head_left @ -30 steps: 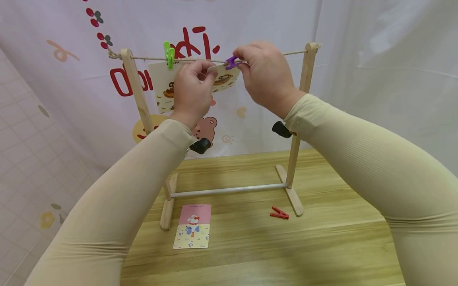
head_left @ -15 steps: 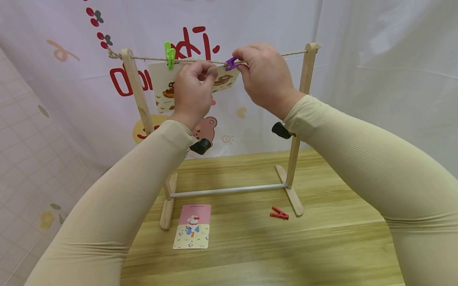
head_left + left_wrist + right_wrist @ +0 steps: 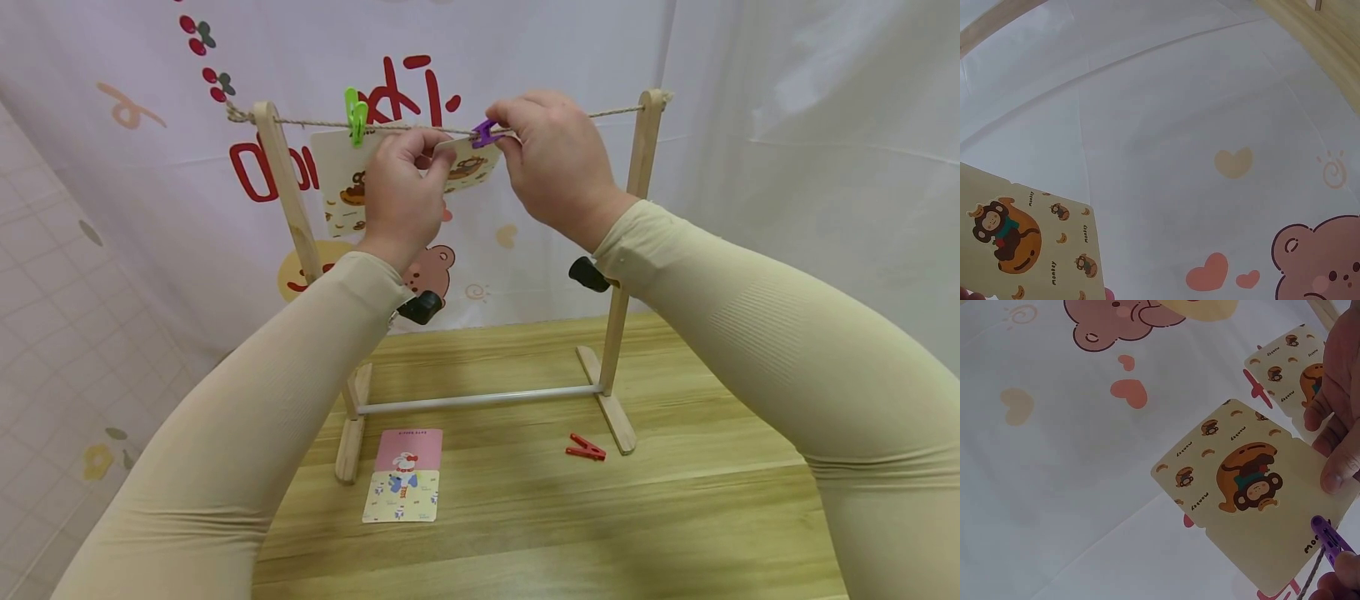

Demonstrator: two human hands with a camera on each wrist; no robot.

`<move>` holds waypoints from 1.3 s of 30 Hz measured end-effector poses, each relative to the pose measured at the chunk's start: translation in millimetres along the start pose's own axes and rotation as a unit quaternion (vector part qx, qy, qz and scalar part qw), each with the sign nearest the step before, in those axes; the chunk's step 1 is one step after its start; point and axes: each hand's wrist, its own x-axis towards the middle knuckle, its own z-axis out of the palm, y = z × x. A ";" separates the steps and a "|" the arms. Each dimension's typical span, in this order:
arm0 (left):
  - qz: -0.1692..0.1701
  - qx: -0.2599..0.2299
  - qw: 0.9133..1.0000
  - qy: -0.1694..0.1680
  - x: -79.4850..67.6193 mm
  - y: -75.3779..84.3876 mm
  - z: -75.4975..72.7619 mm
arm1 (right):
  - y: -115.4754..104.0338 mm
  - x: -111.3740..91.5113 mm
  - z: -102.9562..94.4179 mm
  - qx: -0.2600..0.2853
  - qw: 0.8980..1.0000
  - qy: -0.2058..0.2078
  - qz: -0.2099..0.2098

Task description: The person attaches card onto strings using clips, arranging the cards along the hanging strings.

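The left hand [image 3: 405, 187] pinches a monkey card [image 3: 471, 169], grip closed. Just right, the right hand [image 3: 564, 158] pinches a purple peg [image 3: 485, 133], grip closed too.

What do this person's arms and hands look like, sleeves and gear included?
Pale beige, close-fitting fabric left sleeve and matching right sleeve, creased partway up. The left hand and right hand wear no gloves. A small black device sits at each wrist; no cables show.
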 end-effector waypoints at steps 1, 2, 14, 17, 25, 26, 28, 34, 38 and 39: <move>0.000 0.000 1.000 0.000 0.0 0.0 0.0 | -0.1 -0.1 -0.1 0.000 1.000 0.000 0.000; 0.000 0.000 1.000 0.000 0.0 0.1 0.0 | -0.2 -0.1 -0.1 0.000 1.000 0.000 0.001; 0.000 0.003 1.000 0.001 -1.1 0.4 0.0 | -0.4 -0.7 0.3 -0.005 1.000 -0.003 -0.003; 0.000 0.001 1.000 0.002 -0.9 0.1 0.0 | 0.3 -1.0 1.1 -0.007 1.000 0.002 -0.010; 0.013 0.003 1.000 0.012 0.5 -0.9 1.9 | 3.4 -2.1 4.6 -0.004 1.000 0.019 -0.022; 0.015 0.002 1.000 0.013 0.3 -1.2 2.1 | 3.8 -2.1 5.3 -0.003 1.000 0.021 -0.023; 0.018 0.001 1.000 0.014 -0.4 -1.8 2.4 | 4.3 -2.5 6.4 -0.001 0.999 0.025 -0.026; 0.026 0.001 0.999 0.019 -2.8 -2.9 2.3 | 4.7 -3.1 7.3 0.014 0.999 0.036 -0.033; 0.030 0.001 0.999 0.029 -2.7 -3.6 1.6 | 4.5 -2.2 6.9 0.020 0.999 0.037 -0.033; 0.031 0.000 0.999 0.031 -2.7 -3.8 1.5 | 4.4 -2.2 6.9 0.020 0.999 0.034 -0.033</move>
